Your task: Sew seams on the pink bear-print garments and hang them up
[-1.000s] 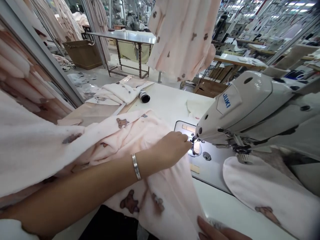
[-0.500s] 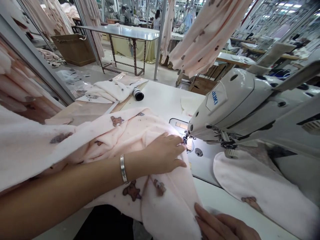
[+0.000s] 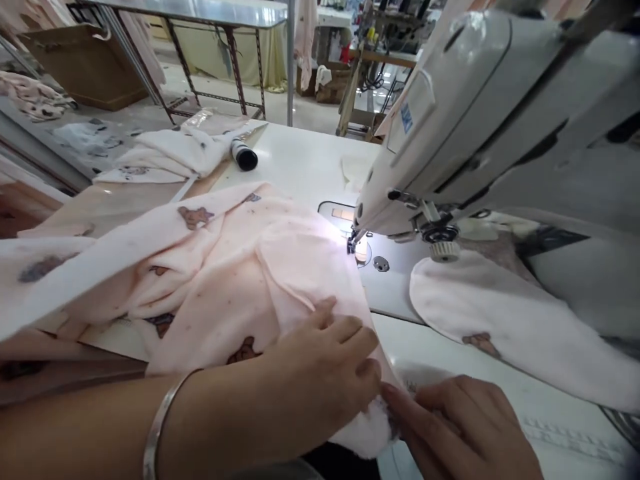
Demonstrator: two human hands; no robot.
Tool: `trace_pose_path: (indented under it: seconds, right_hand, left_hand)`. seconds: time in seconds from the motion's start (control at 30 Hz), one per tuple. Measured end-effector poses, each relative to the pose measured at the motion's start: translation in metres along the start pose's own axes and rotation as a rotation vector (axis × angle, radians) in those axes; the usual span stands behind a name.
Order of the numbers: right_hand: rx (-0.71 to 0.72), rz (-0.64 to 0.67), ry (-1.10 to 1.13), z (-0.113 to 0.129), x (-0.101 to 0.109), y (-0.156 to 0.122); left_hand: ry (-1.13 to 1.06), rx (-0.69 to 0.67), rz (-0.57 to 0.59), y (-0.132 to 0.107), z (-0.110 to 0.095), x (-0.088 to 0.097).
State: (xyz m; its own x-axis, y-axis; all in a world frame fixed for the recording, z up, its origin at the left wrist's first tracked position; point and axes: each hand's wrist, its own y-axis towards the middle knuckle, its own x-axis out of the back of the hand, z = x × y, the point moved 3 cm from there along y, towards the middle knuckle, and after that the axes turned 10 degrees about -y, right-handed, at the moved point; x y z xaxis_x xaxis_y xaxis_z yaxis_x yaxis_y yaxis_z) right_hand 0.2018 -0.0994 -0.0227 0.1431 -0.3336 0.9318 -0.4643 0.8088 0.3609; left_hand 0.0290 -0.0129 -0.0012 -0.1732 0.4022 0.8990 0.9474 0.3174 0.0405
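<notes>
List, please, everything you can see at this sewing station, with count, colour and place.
Worktable: one, white, centre.
Sewing machine: one, off-white, right side of the worktable.
Bear-print fabric: one, pale pink, bunched left of the needle.
Curved fabric piece: one, pale pink, under the machine arm.
Folded cloth pile: one, white, worktable's far left.
Tube: one, black and white, beside that pile.
Metal-framed table: one, grey, background.
Bin: one, brown, top left.
Bracelet: one, silver, left wrist.
Left hand: one, on the fabric's near edge.
Right hand: one, fingertips at that edge, meeting the left.
</notes>
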Motion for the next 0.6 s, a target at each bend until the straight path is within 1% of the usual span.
trace_pose_path:
  seconds: [0.07,0.13,0.23,0.4,0.5,0.6]
  right_hand:
    - [-0.015,0.021,0.016,0.001,0.001,0.002]
    - [-0.039,0.005,0.040,0.001,0.002,0.006]
    - [-0.049,-0.020,0.055,0.001,0.002,0.007]
    - [-0.074,-0.032,0.105,-0.003,0.004,0.000]
    - [-0.052,-0.024,0.155,-0.004,0.004,-0.003]
    - [-0.012,0.019,0.138,-0.004,0.002,-0.005]
  left_hand:
    - [0.007,-0.007,0.003,-0.003,-0.001,-0.006]
    - [0.004,-0.003,-0.002,-0.004,0.001,-0.009]
    - [-0.005,0.003,-0.002,-0.004,0.002,-0.009]
    - [-0.026,0.016,-0.015,-0.005,0.001,-0.011]
    - [-0.027,0.030,-0.030,-0.005,0.002,-0.013]
    - [-0.035,0.031,-0.037,-0.003,0.000,-0.014]
